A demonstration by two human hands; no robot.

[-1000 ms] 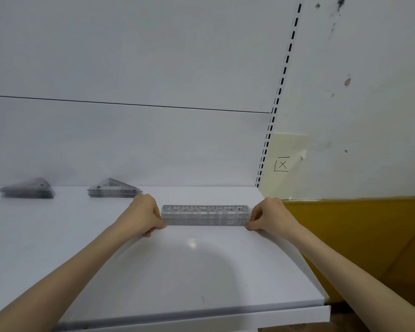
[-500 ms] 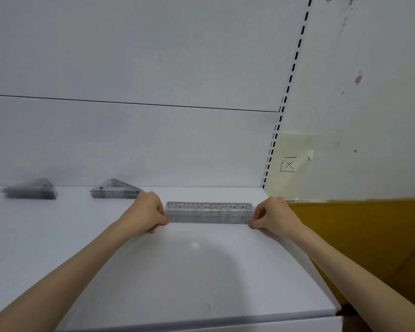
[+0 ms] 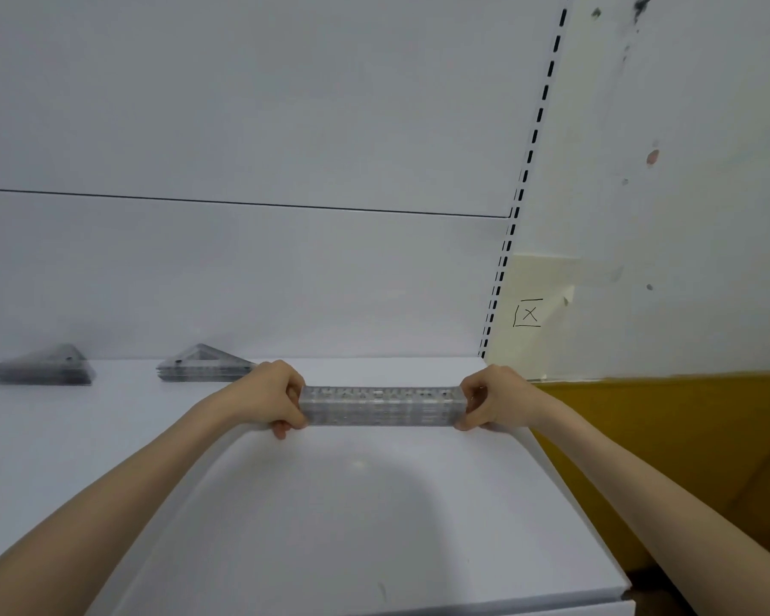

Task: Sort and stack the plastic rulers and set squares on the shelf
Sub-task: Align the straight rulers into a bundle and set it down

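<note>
Looking down from the head camera, we are gripping a stack of clear rulers (image 3: 381,406) at both ends. Our left hand (image 3: 270,400) is curling its fingers tightly round the left end, and our right hand (image 3: 496,397) is pinching the right end in the same way. The stack is lying level, crosswise to us, on or just above the white shelf (image 3: 352,517); we cannot tell whether it is touching. Left of the stack, a pile of set squares (image 3: 203,366) is sitting just beyond our left hand, and a second pile (image 3: 41,369) is lying further left, blurred. Right of the stack and behind it, a paper note (image 3: 534,313) marked with an X is hanging on the wall.
</note>
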